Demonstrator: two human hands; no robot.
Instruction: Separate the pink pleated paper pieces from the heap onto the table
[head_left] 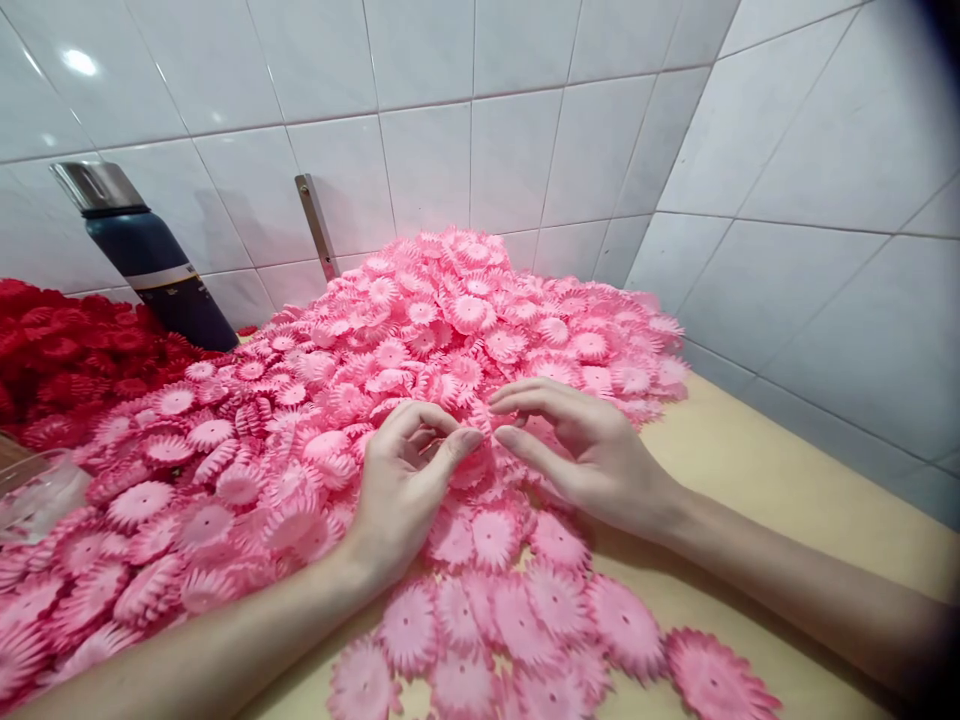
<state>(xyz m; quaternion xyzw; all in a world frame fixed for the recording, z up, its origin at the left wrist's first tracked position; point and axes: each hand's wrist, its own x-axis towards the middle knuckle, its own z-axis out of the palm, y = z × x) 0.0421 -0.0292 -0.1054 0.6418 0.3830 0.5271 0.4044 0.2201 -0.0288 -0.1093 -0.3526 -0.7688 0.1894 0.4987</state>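
Note:
My left hand is just above the pink pile, its fingers curled and the thumb close against the index finger. Whatever lies in that pinch, if anything, blends with the pink behind it. Opposite, my right hand has its thumb and fingers a little apart, and I see nothing held between them. The two sets of fingertips nearly meet. Below and around both hands are pink fringed flower discs, many with a small centre hole. A looser spread of the discs lies flat in front of my wrists.
A large heap of pink discs leans toward the tiled wall. At the left are red discs, a dark blue bottle and a clear plastic container. A metal strip stands by the wall. The tabletop is yellowish.

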